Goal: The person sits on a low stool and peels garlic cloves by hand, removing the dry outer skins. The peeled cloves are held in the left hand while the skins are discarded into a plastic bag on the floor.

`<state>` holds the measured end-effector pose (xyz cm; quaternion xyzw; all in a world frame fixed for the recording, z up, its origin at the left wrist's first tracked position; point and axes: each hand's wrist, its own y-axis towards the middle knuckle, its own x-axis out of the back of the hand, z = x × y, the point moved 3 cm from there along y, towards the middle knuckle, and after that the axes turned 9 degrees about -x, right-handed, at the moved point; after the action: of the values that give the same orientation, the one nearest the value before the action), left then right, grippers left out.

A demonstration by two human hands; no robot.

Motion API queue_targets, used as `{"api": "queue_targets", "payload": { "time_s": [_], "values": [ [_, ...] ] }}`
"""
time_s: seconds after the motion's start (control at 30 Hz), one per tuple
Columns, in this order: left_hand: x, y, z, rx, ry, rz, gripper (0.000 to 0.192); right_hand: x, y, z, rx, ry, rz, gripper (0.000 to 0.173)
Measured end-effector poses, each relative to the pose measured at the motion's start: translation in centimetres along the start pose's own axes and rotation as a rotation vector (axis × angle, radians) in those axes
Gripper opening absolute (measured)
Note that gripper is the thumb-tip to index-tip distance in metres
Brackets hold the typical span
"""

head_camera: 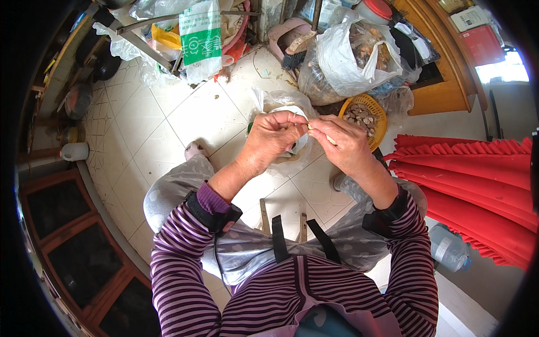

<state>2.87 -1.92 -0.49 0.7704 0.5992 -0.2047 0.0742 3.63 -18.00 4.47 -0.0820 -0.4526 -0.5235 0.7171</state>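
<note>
My left hand [271, 139] and my right hand [347, 141] meet at the fingertips over a plastic-bag-lined container [288, 97] on the floor. Between the fingertips is a small pale piece [310, 126], apparently a garlic clove, pinched from both sides. A second pale bit [331, 140] shows beneath the fingers of my right hand. My hands cover much of the container and what lies in it. Just beyond my right hand stands a yellow plastic basket [383, 122], holding many small purplish-white pieces [361, 119] that look like garlic cloves.
Full plastic bags [358, 54] crowd the far right beside a wooden cabinet [448, 80]. A pink dustpan [290, 31] and a brush [291, 59] lie at the far side. A red ruffled cloth [467, 181] hangs on the right, near a large clear bottle [448, 247].
</note>
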Motion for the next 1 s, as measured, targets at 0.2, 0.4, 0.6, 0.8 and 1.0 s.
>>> {"api": "queue_targets", "payload": {
  "time_s": [0.2,0.4,0.6,0.8,1.0],
  "values": [
    [-0.02,-0.01,-0.28,0.005,0.006,0.026,0.015,-0.13,-0.15,0.14,-0.024,-0.007,0.038,0.017],
    [0.02,-0.01,-0.27,0.01,-0.007,0.04,0.015,-0.17,-0.35,0.11,-0.053,0.007,0.044,0.015],
    [0.2,-0.02,0.15,0.046,-0.016,0.052,0.015,-0.23,-0.45,0.19,0.092,-0.079,0.033,0.019],
    [-0.04,0.08,0.27,0.062,0.029,0.049,0.01,-0.4,-0.74,0.44,0.224,-0.282,0.071,0.024],
    [-0.16,-0.08,0.28,0.048,0.051,0.052,0.006,-0.35,-0.98,0.95,0.255,-0.329,0.144,0.025]
  ]
}}
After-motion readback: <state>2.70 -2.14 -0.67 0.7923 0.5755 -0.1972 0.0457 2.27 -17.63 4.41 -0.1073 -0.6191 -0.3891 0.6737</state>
